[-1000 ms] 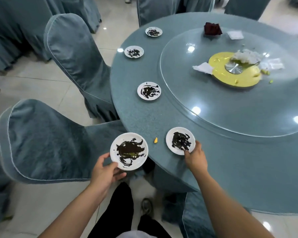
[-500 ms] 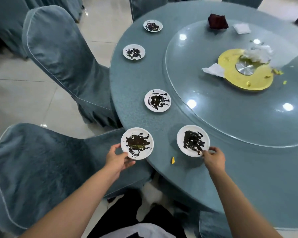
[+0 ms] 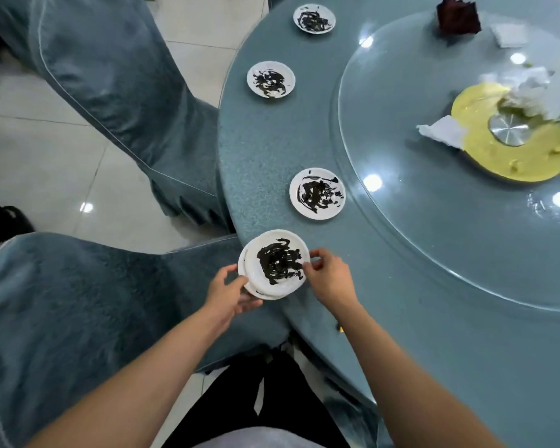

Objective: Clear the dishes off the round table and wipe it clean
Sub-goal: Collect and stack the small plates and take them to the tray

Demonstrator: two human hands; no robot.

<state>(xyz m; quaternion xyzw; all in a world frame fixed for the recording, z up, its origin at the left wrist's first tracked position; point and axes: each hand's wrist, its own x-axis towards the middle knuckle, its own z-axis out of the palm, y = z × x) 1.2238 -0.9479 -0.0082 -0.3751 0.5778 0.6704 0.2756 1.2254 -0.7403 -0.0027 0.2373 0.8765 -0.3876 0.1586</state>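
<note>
Stacked plates (image 3: 274, 265): at the round table (image 3: 401, 286) edge, between my hands.
My left hand (image 3: 230, 294): gripping the stack's left rim from beneath.
My right hand (image 3: 328, 278): fingers pinching the top plate's right rim.

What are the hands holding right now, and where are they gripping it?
A small stack of two dirty saucers at the table edge. The left hand supports the stack at its lower left rim; the right hand pinches the top saucer's right rim.
</note>
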